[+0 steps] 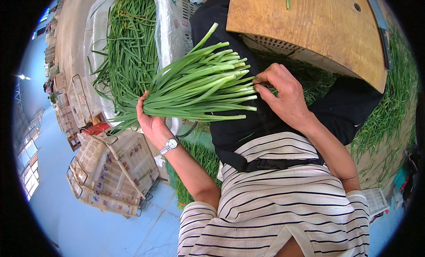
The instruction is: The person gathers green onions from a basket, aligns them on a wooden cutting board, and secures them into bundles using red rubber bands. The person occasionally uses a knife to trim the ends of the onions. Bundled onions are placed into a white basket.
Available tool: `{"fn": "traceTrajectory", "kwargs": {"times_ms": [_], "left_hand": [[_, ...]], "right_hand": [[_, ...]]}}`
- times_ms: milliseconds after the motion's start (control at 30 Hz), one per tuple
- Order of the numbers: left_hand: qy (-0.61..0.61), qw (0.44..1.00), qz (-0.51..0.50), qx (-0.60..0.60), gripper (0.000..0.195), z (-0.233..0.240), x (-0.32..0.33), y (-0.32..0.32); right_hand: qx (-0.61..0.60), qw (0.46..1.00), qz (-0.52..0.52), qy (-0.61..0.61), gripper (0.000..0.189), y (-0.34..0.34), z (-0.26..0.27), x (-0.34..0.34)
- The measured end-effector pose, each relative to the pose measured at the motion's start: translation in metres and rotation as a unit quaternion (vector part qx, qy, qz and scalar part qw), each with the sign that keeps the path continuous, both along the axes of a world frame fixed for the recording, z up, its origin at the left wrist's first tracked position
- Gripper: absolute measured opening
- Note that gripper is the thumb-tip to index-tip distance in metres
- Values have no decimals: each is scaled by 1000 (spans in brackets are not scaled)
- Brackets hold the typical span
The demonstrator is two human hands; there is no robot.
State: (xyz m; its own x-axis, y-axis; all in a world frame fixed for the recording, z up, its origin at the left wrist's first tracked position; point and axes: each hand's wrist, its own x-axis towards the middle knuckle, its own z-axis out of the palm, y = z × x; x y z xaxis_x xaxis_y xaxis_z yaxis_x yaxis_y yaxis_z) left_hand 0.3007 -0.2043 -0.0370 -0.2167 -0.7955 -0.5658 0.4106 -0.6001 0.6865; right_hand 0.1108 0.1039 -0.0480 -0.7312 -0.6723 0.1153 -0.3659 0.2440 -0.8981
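My left hand [151, 122], with a wristwatch [171, 143] on the wrist, grips a fanned bundle of garlic chives [199, 84] by its leafy part. The pale cut ends spread to the right above my dark-clothed lap. My right hand [284, 94] is at those ends, with thumb and forefinger pinching at the tip of a stem. Just beyond the bundle, many more long green leaves [132, 48] lie heaped in a plastic-lined white crate [176, 28]. Some leaf tips of the bundle hang near the crate's edge.
A wooden board [308, 28] rests on a perforated crate [272, 44] ahead. On its right edge lies a knife [386, 48]. Green scraps [382, 121] cover the floor at right. More chives [191, 164] lie below my left arm, beside stacked plastic crates [116, 170].
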Motion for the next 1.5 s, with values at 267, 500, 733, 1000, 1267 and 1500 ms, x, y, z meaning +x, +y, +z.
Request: {"fn": "traceTrajectory", "kwargs": {"times_ms": [267,500,733,1000,1267,1500], "left_hand": [[0,1000,-15,13,21,-2,4,-7],[98,992,-67,51,19,-2,11,-10],[-21,998,47,35,15,4,-7,-4],[-34,998,42,17,14,-1,-4,-4],[34,999,-29,23,16,-8,14,-11],[37,997,-69,26,16,-4,16,-12]], "right_hand": [[-26,1000,-4,-13,8,1,-1,1],[-71,996,-51,-30,13,1,12,-6],[-84,995,-40,35,31,-26,12,-20],[-114,970,-39,-209,19,-55,4,-11],[-168,894,-96,-405,15,-2,19,-27],[-48,996,20,-66,15,-29,2,-26]]}}
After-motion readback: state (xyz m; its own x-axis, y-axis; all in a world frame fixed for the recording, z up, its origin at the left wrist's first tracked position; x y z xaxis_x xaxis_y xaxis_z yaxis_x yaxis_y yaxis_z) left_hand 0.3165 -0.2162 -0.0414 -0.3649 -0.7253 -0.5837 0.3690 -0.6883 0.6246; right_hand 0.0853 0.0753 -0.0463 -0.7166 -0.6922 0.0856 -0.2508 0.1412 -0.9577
